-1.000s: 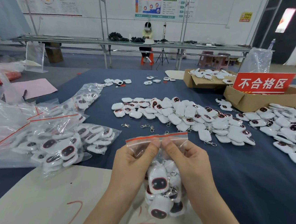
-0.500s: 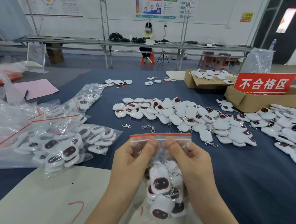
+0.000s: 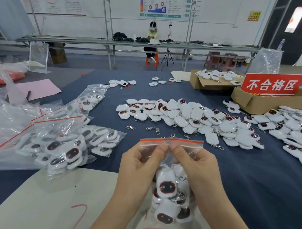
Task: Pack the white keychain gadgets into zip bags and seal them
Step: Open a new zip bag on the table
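Note:
A clear zip bag (image 3: pixel 187 145) with a red strip along its top hangs in front of me, filled with several white keychain gadgets (image 3: pixel 167 188) with dark oval faces. My left hand (image 3: pixel 139 166) and my right hand (image 3: pixel 194 170) both pinch the bag just under the strip, thumbs meeting at its middle. The bag's bottom rests over the pale board (image 3: pixel 46 200). A big loose pile of white gadgets (image 3: pixel 192 118) lies further back on the blue table.
Filled zip bags (image 3: pixel 66 143) and empty bags (image 3: pixel 0 116) lie at the left. More gadgets (image 3: pixel 299 132) spread at the right, beside cardboard boxes (image 3: pixel 269 103) with a red sign (image 3: pixel 272 85). Loose metal clasps (image 3: pixel 150 129) lie beyond the bag. A person sits at a far bench.
The bag and both hands have shifted slightly; the fingertips stay pinched on the strip's middle. Nothing else has moved.

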